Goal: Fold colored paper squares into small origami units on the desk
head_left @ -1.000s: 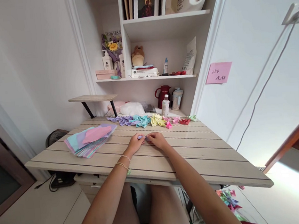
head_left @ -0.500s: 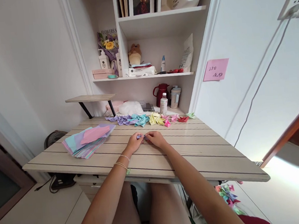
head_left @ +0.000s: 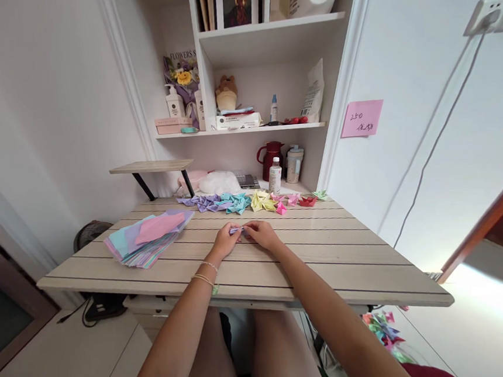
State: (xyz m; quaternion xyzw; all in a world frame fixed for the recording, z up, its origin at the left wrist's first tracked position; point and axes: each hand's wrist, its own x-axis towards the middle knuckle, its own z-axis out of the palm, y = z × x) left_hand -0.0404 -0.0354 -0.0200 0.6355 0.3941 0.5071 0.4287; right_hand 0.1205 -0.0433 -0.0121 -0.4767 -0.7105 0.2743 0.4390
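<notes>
Between my two hands, low over the slatted wooden table (head_left: 354, 256), is a small folded piece of purple paper (head_left: 236, 229), mostly covered by fingers. My left hand (head_left: 226, 240) is closed on its left end. The fingertips of my right hand (head_left: 259, 233) pinch its right end. Beyond my hands lies a row of folded paper pieces: purple ones (head_left: 209, 203), blue ones (head_left: 235, 202), yellow ones (head_left: 262, 200), pink ones (head_left: 281, 208), a red one (head_left: 308, 201) and a green one (head_left: 321, 195).
Left of my hands lies a fanned stack of coloured paper sheets (head_left: 150, 238). A small raised wooden shelf (head_left: 152, 166) stands at the back left. At the back are a bottle (head_left: 275, 176), a red jug (head_left: 270, 154) and a tumbler (head_left: 294, 164). More folded paper (head_left: 383, 329) lies below the table's right side.
Both hands stay in nearly the same place, holding the folded purple paper. The view has shifted very slightly.
</notes>
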